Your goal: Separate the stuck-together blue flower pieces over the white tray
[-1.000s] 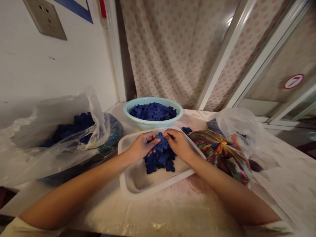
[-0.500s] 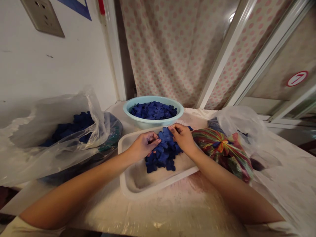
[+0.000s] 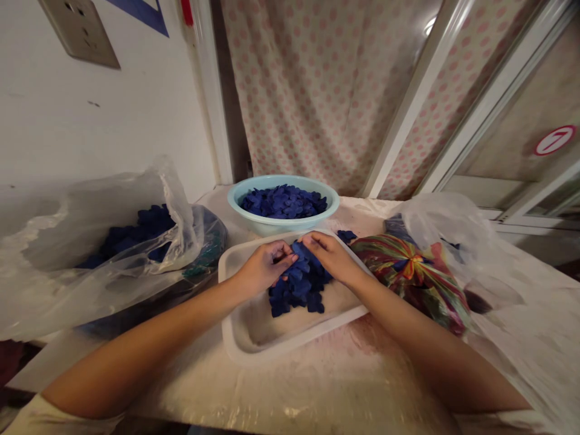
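Note:
Over a white tray my two hands are close together at a pile of blue petal-shaped pieces. My left hand is closed, thumb against fingers, pinching a blue piece at the pile's upper left. At the top of the pile, my right hand has its fingers bent down on a blue piece; its fingertips partly hide what they grip. Behind the tray stands a light blue basin heaped with similar blue pieces.
A clear plastic bag with blue pieces lies at the left. On the right are a multicoloured tied bag and another clear bag. One loose blue piece rests beyond the tray. A dotted curtain hangs behind.
My right hand has shifted slightly left and down, its fingertips nearer my left hand. More of the loose blue piece beyond the tray now shows. My left hand has barely moved.

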### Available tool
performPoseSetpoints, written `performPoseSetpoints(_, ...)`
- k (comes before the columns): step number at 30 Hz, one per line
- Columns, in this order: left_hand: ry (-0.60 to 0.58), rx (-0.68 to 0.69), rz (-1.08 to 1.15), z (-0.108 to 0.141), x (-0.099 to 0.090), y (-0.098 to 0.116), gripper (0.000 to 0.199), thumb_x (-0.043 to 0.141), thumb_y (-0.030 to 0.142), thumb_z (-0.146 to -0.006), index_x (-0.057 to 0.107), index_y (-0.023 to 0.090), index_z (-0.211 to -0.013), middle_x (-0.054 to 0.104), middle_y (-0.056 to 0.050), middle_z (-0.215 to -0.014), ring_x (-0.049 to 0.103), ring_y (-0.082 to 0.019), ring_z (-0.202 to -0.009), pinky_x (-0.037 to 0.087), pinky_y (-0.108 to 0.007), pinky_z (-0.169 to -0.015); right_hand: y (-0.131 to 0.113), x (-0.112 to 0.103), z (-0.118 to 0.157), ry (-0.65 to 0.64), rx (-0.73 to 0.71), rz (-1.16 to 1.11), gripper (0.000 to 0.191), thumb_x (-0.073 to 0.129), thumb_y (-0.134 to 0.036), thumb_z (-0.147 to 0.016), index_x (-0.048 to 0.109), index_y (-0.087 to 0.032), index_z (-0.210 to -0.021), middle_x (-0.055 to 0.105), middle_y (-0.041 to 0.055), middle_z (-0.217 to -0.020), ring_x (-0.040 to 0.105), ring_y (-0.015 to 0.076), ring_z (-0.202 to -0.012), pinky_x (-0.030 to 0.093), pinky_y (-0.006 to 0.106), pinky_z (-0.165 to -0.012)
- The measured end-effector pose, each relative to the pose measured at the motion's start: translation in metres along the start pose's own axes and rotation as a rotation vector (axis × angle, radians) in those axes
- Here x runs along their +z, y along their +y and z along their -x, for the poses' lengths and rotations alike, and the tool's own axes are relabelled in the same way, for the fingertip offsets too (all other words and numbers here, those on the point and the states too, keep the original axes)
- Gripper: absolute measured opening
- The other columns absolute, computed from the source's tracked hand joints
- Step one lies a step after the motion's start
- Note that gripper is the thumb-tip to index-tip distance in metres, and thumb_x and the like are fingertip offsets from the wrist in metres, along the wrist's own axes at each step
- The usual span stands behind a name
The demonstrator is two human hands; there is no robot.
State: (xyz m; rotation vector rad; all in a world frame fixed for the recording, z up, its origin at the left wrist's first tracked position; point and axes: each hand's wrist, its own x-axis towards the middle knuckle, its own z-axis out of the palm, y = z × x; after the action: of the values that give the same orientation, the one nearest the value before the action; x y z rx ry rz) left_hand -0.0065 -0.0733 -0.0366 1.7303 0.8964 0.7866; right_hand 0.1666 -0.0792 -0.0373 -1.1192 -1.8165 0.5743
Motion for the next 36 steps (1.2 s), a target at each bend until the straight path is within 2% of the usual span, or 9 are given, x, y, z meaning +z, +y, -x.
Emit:
performPoseSetpoints(2, -0.002, 0.003, 0.003, -0.001, -0.001, -0.003, 0.020, 0.051, 0.034, -0.079, 0.045, 0.018, -0.069, 0.038, 0.008, -0.047, 0.036, -0.004, -0.033, 0.028, -0.016, -0.033, -0.001, -0.001, 0.000, -0.033, -0.004, 0.006, 0.032, 0.048, -0.044, -0.083, 0.050, -0.017, -0.065, 0.047, -0.0017, -0.062, 0.044, 0.0117, -0.061, 0.034, 0.023, -0.060)
performPoseSetpoints(8, 0.009, -0.007, -0.064, 0.000, -0.002, -0.002, 0.022, 0.049, 0.037, -0.080, 0.044, 0.018, -0.069, 0.038, 0.008, -0.049, 0.038, -0.005, -0.036, 0.029, -0.016, -0.034, 0.012, -0.003, -0.002, 0.148, 0.052, 0.128, 0.043, 0.040, -0.050, -0.085, 0.033, -0.019, -0.055, 0.031, -0.0043, -0.052, 0.031, 0.0100, -0.051, 0.026, 0.024, -0.051)
performPoseSetpoints(13, 0.016, 0.060, -0.047, 0.001, -0.002, 0.000, 0.020, 0.049, 0.034, -0.081, 0.046, 0.017, -0.070, 0.039, 0.007, -0.052, 0.041, -0.005, -0.040, 0.031, -0.015, -0.038, 0.003, -0.002, 0.000, 0.032, 0.010, 0.156, 0.037, 0.034, -0.045, -0.089, 0.043, -0.018, -0.065, 0.046, -0.0003, -0.063, 0.043, 0.0129, -0.062, 0.033, 0.025, -0.060)
performPoseSetpoints(19, 0.029, 0.138, -0.009, -0.001, -0.004, -0.005, 0.019, 0.047, 0.036, -0.084, 0.049, 0.018, -0.078, 0.040, 0.007, -0.057, 0.040, -0.004, -0.040, 0.032, -0.016, -0.038, -0.009, 0.001, 0.002, -0.093, -0.062, 0.013, 0.025, 0.048, -0.038, -0.084, 0.049, -0.017, -0.070, 0.049, -0.0005, -0.069, 0.047, 0.0123, -0.067, 0.037, 0.023, -0.065)
performPoseSetpoints(24, 0.069, 0.114, 0.108, 0.000, -0.002, 0.000, 0.013, 0.048, 0.029, -0.082, 0.046, 0.019, -0.090, 0.045, 0.006, -0.062, 0.040, -0.004, -0.041, 0.032, -0.016, -0.039, 0.007, 0.001, -0.001, 0.119, -0.009, 0.076, 0.026, 0.044, -0.036, -0.085, 0.043, -0.018, -0.065, 0.042, -0.0033, -0.059, 0.041, 0.0108, -0.056, 0.033, 0.023, -0.056)
performPoseSetpoints(27, 0.108, 0.095, 0.105, 0.001, -0.001, 0.003, 0.013, 0.048, 0.024, -0.082, 0.042, 0.019, -0.093, 0.045, 0.007, -0.059, 0.041, -0.004, -0.041, 0.032, -0.015, -0.039, 0.013, 0.001, -0.002, 0.258, 0.058, 0.161, 0.015, 0.054, -0.030, -0.078, 0.048, -0.017, -0.072, 0.045, -0.0030, -0.061, 0.043, 0.0113, -0.056, 0.036, 0.024, -0.056)
performPoseSetpoints(29, 0.131, 0.097, 0.086, 0.002, -0.002, 0.003, 0.015, 0.048, 0.024, -0.082, 0.040, 0.020, -0.094, 0.044, 0.008, -0.057, 0.041, -0.005, -0.041, 0.031, -0.015, -0.039, 0.012, 0.001, -0.001, 0.270, -0.013, 0.235, 0.014, 0.057, -0.024, -0.074, 0.055, -0.016, -0.086, 0.050, 0.0005, -0.071, 0.048, 0.0135, -0.064, 0.040, 0.025, -0.060)
performPoseSetpoints(32, 0.169, 0.089, 0.097, 0.000, -0.004, 0.001, 0.018, 0.048, 0.024, -0.082, 0.037, 0.021, -0.096, 0.045, 0.009, -0.056, 0.041, -0.004, -0.040, 0.032, -0.015, -0.040, 0.003, -0.001, 0.004, 0.136, -0.313, 0.331, 0.028, 0.053, -0.018, -0.077, 0.058, -0.018, -0.104, 0.052, 0.0068, -0.091, 0.051, 0.0174, -0.085, 0.045, 0.030, -0.073)
performPoseSetpoints(36, 0.194, 0.089, 0.140, -0.002, -0.004, -0.001, 0.018, 0.047, 0.021, -0.082, 0.035, 0.020, -0.096, 0.046, 0.009, -0.056, 0.040, -0.004, -0.040, 0.032, -0.014, -0.040, -0.007, -0.002, 0.012, -0.018, -0.604, 0.489, 0.029, 0.056, -0.025, -0.079, 0.060, -0.022, -0.107, 0.054, 0.0072, -0.094, 0.051, 0.0189, -0.088, 0.046, 0.035, -0.077)
